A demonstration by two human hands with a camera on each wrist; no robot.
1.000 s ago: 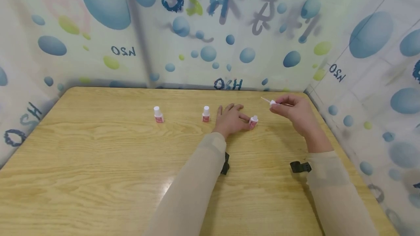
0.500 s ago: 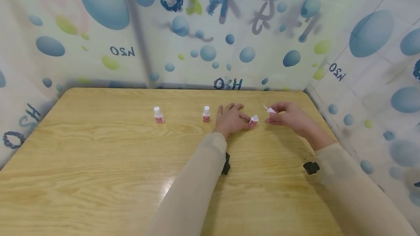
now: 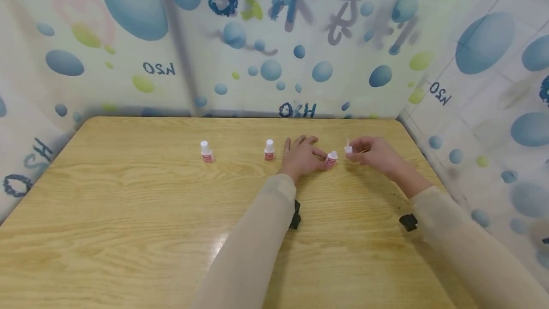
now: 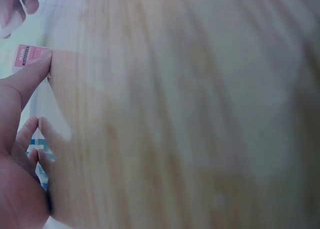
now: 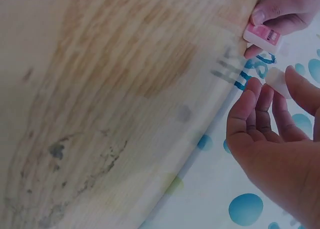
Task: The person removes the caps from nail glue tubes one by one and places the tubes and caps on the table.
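My left hand point(image 3: 301, 157) rests on the table and holds a small white bottle point(image 3: 331, 159) with a red label between thumb and finger. That bottle stands uncapped, its narrow neck showing. Just to its right, my right hand point(image 3: 372, 152) pinches a white brush cap point(image 3: 348, 150), whose thin applicator points upward. Cap and bottle are a small gap apart. In the right wrist view, the thumb and fingertips grip the white cap point(image 5: 276, 82), and the other hand's thumb lies against the labelled bottle point(image 5: 263, 37). The left wrist view shows part of the bottle's red label point(image 4: 31, 55) beside a fingertip.
Two similar bottles with caps on stand to the left: a middle bottle point(image 3: 269, 149) near the left hand and a far-left bottle point(image 3: 207, 151). The wooden table point(image 3: 128, 213) meets a patterned wall covering point(image 3: 257, 89) at the back. Dark marks point(image 5: 57, 149) stain the tabletop.
My right hand has come down and left toward the bottle, turning the cap so its applicator swings from pointing left to pointing up. The left hand and bottle have stayed put.
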